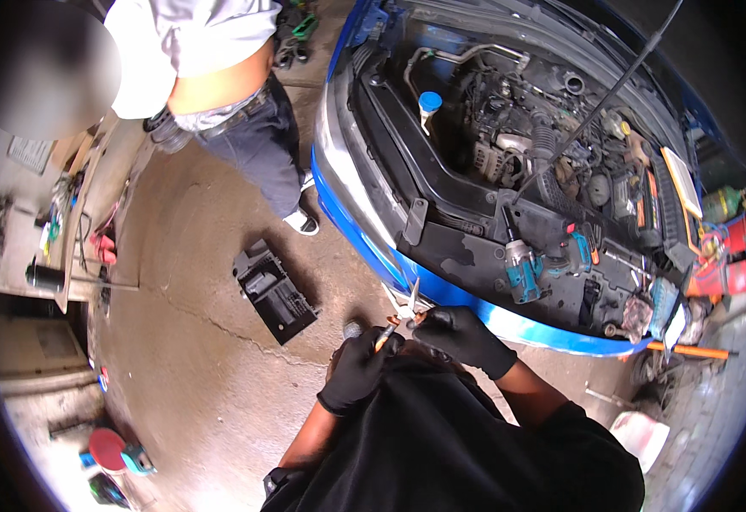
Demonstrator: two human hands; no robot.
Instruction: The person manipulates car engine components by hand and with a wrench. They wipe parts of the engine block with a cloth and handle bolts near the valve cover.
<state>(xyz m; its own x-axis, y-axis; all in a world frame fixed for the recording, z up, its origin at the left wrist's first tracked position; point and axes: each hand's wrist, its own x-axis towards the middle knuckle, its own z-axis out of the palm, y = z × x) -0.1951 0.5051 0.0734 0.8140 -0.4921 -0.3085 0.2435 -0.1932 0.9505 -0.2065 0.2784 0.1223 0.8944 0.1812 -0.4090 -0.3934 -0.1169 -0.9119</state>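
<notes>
In front of my chest, beside the car's front edge, is a pliers-like tool (407, 311) with two pale metal jaws spread in a V and orange on its handles. My left hand (359, 372), in a black glove, is closed around one orange handle. The black-gloved right hand (468, 338) is closed at the other side of the same tool; its fingertips partly hide the handle there. Both hands are close together, and the jaws point away from me toward the blue bumper (364, 241).
The car's engine bay (552, 136) is open. A teal cordless impact driver (522, 271) and other tools lie on its front panel. A black plastic box (277, 294) sits on the concrete floor. Another person (249, 154) stands at upper left; a cluttered workbench (87, 230) lines the left.
</notes>
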